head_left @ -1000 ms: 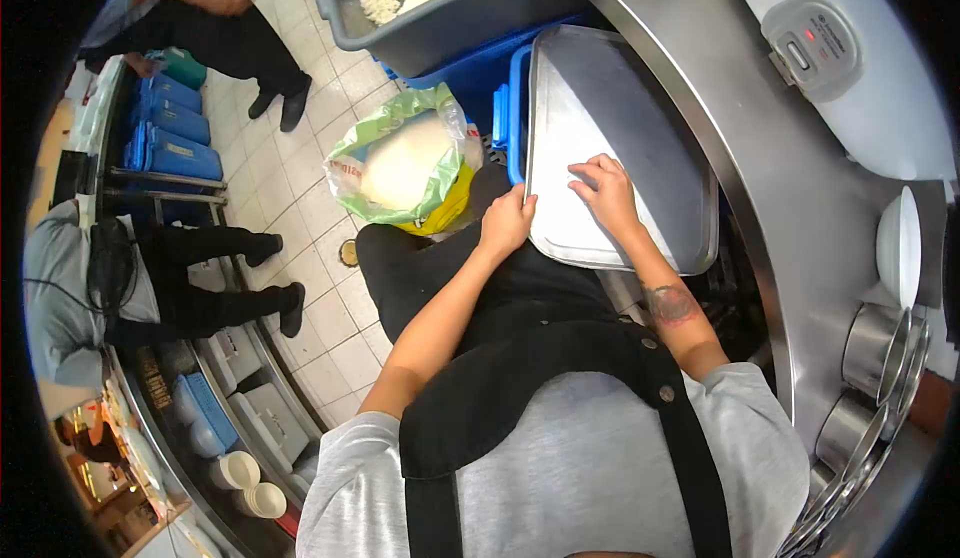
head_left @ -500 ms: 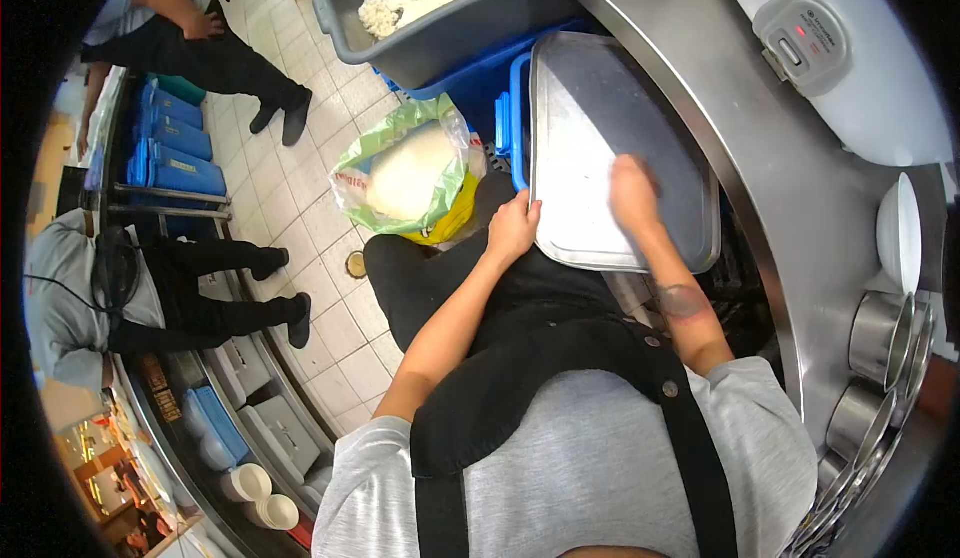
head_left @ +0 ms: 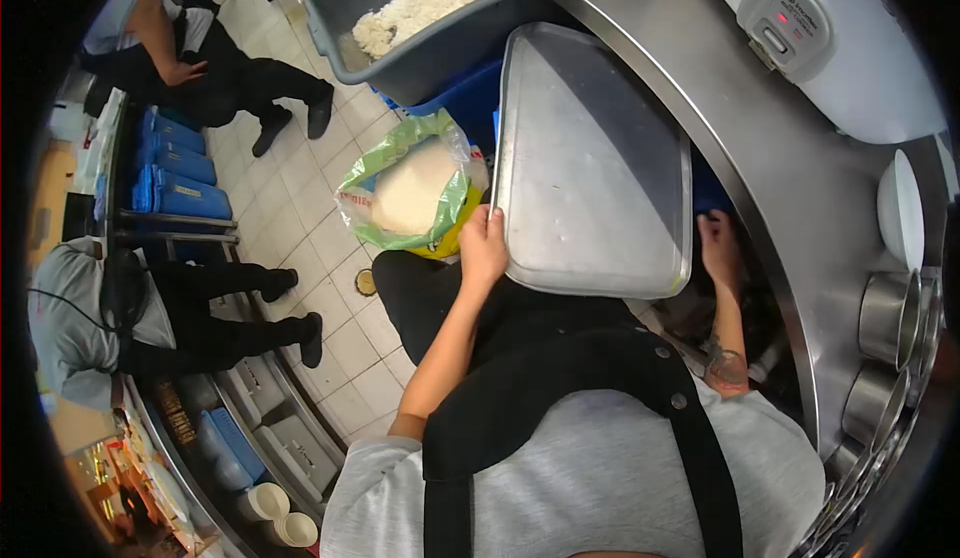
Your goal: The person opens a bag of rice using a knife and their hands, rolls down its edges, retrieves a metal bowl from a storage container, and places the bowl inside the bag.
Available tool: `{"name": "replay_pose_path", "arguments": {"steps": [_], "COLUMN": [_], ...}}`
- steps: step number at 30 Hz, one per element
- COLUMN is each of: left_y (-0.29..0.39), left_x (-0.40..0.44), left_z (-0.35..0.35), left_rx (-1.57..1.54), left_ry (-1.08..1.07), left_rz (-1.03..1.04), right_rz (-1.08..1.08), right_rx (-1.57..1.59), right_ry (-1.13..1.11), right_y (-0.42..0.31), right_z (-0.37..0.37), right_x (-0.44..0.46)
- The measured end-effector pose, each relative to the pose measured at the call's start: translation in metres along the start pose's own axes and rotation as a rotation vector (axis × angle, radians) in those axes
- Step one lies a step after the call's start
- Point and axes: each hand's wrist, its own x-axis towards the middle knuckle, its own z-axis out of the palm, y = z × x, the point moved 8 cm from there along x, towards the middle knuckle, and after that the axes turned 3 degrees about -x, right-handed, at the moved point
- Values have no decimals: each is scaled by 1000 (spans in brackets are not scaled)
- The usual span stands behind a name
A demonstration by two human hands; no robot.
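Observation:
A metal tray (head_left: 590,173) lies upside down or flat in front of me, half in shadow, with its near edge over my lap. My left hand (head_left: 483,250) grips its left edge near the front corner. Just past the right edge, beside the steel counter, is my right hand (head_left: 719,248), its fingers bent; whether it touches anything is too dark to tell. Left of the tray, an open green and yellow bag (head_left: 465,203) holds white grains (head_left: 415,188). Behind the bag, a grey tub (head_left: 440,68) contains a white, rice-like heap (head_left: 425,8).
A curved steel counter (head_left: 760,148) on my right carries a white rice cooker (head_left: 850,58), a white bowl (head_left: 901,208) and metal pots (head_left: 888,313). Two people, one nearer (head_left: 90,308) and one farther (head_left: 150,33), stand at left by shelves with blue containers (head_left: 185,178).
My right hand has gone from the tray's top to beyond its right edge. The tray has shifted left, uncovering some blue at its right. The farther person's arm has lowered.

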Motion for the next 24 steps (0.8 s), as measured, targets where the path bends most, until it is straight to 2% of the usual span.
{"name": "replay_pose_path", "arguments": {"steps": [1,3,4,6,9,11,13,16,19,24], "left_y": [17,46,52,59,37,27,26,30,26,29], "left_x": [-7,-15,-18,-16,-14,-18,-25,-32,-37,-36], "left_z": [-2,-6,-5,-10,-9,-8,-9,-13,-17,-18], "left_rx": [-39,-130,-215,-297,-308,-359,-340,-325,-245,-229], "left_ry": [-40,-121,-191,-152,-181,-171,-162,-132,-123,-134], "left_rz": [-60,-79,-105,-80,-106,-107,-99,-42,-10,11], "right_rz": [108,161,57,-149,-521,-624,-588,-621,-739,-807], "right_rx": [83,-77,-160,-336,-146,145,324,361,274,153], "right_ry": [-151,-126,-2,249,363,144,-72,-263,-262,-282], "right_y": [7,-8,-23,-51,-142,-173,-196,-227,-249,-258], "right_z": [31,50,47,35,-2,11,37,68,80,88], "right_x": [6,-4,-7,-20,-45,-45,-49,-52,-54,-54]}}
